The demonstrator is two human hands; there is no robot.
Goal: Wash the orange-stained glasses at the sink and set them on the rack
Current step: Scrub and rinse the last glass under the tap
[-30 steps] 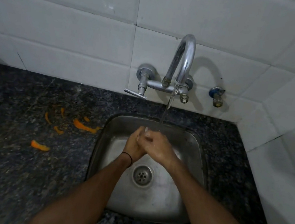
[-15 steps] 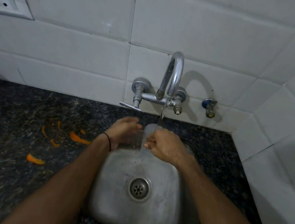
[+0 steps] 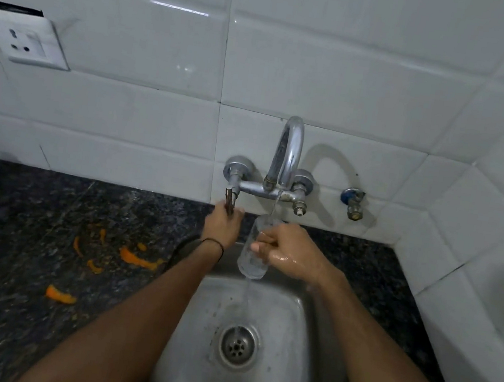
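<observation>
Orange scraps (image 3: 137,259), perhaps peel, lie on the dark counter (image 3: 8,253) beneath a socket (image 3: 25,42).

A single wide-angle view, worn at head height, looks forward and steeply down, facing the tiled wall (image 3: 325,71) square on. The sink (image 3: 287,341) lies close below the lens, its drain (image 3: 237,346) low in the middle. The left forearm (image 3: 114,333) and right forearm (image 3: 387,371) run in from the bottom edge, away from the camera. The tap (image 3: 288,150) stands just above centre. The dark table (image 3: 8,253) and a socket (image 3: 35,43) fill the left; a side wall (image 3: 494,257) closes the right.
</observation>
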